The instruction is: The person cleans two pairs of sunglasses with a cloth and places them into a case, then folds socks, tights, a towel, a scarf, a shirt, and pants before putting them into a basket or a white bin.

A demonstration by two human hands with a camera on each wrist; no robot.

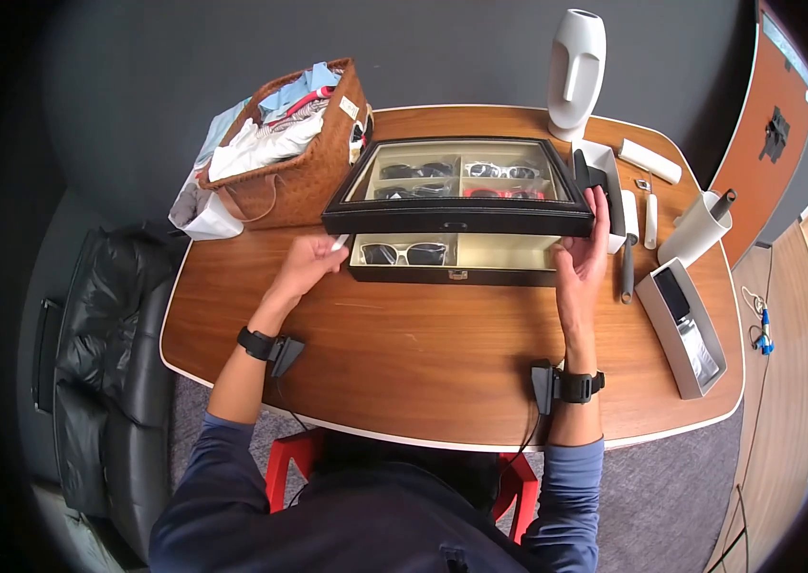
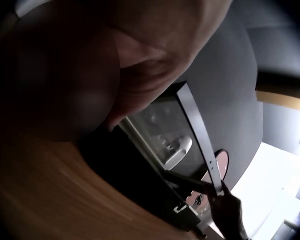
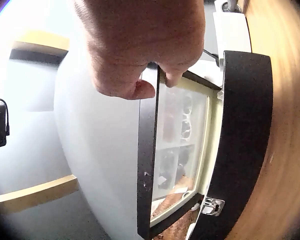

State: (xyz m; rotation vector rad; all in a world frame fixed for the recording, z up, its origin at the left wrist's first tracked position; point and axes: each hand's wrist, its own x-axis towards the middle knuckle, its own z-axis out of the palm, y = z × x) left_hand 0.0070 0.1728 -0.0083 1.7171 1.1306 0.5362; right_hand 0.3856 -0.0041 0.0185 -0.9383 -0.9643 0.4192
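A black sunglasses case [image 1: 457, 277] lies on the table, its glass-topped lid [image 1: 454, 224] raised partway. White-framed sunglasses [image 1: 404, 254] sit in the front left compartment; more pairs show through the glass. My right hand [image 1: 583, 258] grips the lid's right end; the right wrist view shows thumb and fingers around the lid's black frame [image 3: 147, 165]. Beside the case's left front corner is my left hand [image 1: 308, 265], fingers bent, with a small white strip [image 1: 339, 243] at the fingertips. I cannot tell whether they pinch it.
A woven basket [image 1: 313, 158] of clothes stands at the back left. Behind the case is a white face-shaped vase [image 1: 577, 76]. To the right are a white tray [image 1: 597, 158], a dark-handled tool [image 1: 627, 272], a white cup [image 1: 696, 229] and an open box [image 1: 686, 334] holding a phone.
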